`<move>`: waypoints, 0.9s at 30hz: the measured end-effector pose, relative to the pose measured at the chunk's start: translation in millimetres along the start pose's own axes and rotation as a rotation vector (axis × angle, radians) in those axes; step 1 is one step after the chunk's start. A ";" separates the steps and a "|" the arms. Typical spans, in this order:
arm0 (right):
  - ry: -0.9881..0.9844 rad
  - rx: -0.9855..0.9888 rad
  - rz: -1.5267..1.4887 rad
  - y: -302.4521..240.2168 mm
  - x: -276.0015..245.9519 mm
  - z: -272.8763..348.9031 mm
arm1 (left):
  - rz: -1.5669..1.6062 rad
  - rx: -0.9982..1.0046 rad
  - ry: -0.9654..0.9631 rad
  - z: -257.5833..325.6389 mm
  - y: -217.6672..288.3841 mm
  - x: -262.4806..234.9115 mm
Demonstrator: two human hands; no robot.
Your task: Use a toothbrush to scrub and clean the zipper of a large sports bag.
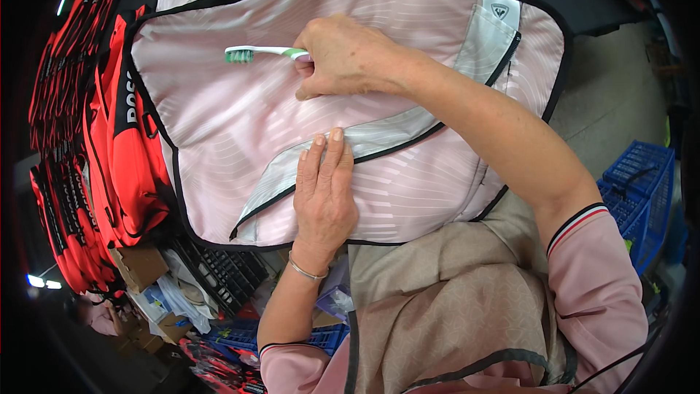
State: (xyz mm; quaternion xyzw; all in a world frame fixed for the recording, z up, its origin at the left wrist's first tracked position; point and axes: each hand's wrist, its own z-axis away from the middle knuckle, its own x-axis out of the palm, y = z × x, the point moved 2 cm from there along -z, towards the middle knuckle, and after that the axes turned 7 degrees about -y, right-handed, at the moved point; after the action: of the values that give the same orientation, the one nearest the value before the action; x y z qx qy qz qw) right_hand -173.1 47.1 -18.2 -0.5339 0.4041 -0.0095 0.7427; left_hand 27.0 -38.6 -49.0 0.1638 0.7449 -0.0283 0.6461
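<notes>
A pale pink patterned fabric panel [197, 102] with black edging, seemingly part of a bag, lies spread before me. Across it runs a light grey strip [397, 129] edged in black, slanting from the upper right to the lower left. My left hand [326, 190] rests flat on the strip and the pink fabric, fingers stretched out. Above it, my right hand [343, 58] is closed round the handle of a green and white toothbrush [266, 51]. Its green bristles point down at the left, over the pink fabric; whether they touch it I cannot tell.
Red and black bags [124, 153] are stacked along the left. Blue plastic crates [634, 190] stand at the right. Below left are a cardboard box [142, 266] and a black slatted crate [219, 270]. A brown apron [452, 299] covers my lap.
</notes>
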 end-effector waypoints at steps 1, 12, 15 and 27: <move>0.000 0.003 -0.002 0.2 -0.6 0.0 | 0.010 -0.001 0.012 -0.6 0.3 -0.3; 0.020 -0.058 -0.019 3.2 0.6 0.2 | -0.185 -0.085 0.004 -5.7 11.3 6.8; -0.003 -0.057 -0.024 3.6 -0.3 0.3 | -0.225 -0.086 -0.007 -4.0 12.8 6.9; -0.033 -0.027 -0.045 2.4 0.0 -0.3 | -0.213 -0.078 -0.023 -4.1 14.7 5.7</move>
State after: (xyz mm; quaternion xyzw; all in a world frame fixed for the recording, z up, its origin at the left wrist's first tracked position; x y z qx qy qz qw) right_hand -174.3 47.9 -20.1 -0.5529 0.3800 -0.0119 0.7415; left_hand 26.6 -22.6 -51.4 0.0578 0.7511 -0.0696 0.6540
